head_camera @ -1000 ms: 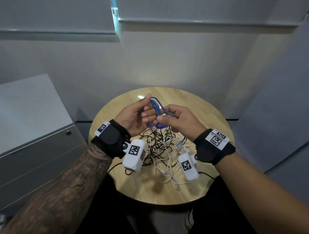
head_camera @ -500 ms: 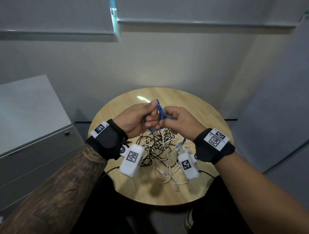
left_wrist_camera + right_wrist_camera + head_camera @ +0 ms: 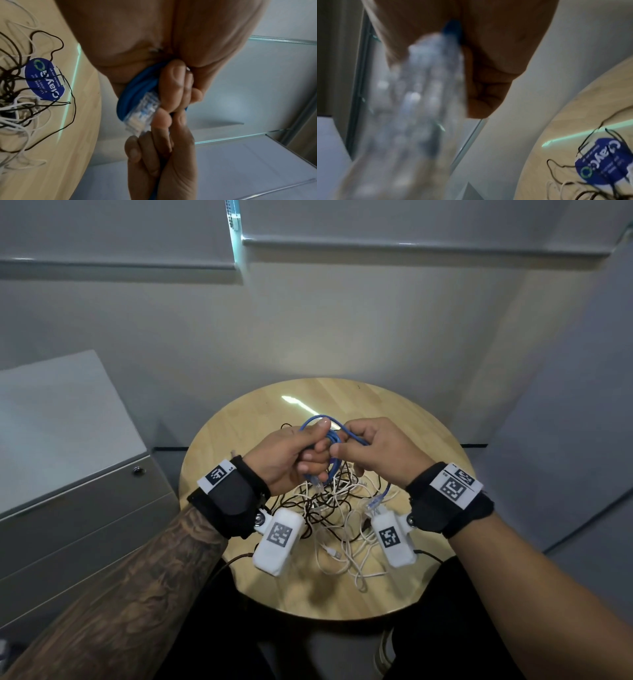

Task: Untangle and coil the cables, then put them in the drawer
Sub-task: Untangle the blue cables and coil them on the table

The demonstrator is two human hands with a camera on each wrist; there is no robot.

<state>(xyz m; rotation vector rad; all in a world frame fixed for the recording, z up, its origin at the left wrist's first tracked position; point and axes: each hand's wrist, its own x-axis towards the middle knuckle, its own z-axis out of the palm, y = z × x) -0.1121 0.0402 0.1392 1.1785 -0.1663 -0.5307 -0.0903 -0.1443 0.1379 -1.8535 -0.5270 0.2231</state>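
Observation:
Above the round wooden table (image 3: 260, 412), both hands hold a blue network cable (image 3: 334, 436) wound into small loops. My left hand (image 3: 308, 448) grips the coil, fingers curled round it; one clear plug (image 3: 142, 113) sticks out by its fingertips. My right hand (image 3: 356, 443) pinches the strand beside the coil, and the cable's other clear plug (image 3: 375, 503) dangles under that wrist, blurred and close in the right wrist view (image 3: 419, 88). Below the hands lies a tangle of black and white cables (image 3: 329, 508).
A grey drawer cabinet (image 3: 68, 501) with a round lock (image 3: 138, 471) stands left of the table, its drawers closed. A blue oval sticker (image 3: 43, 79) lies on the tabletop under the black wires. Grey walls surround the table.
Both hands shifted slightly toward me and the blue loops drew tighter in the left hand; the right hand pulled the loose strand closer to the coil.

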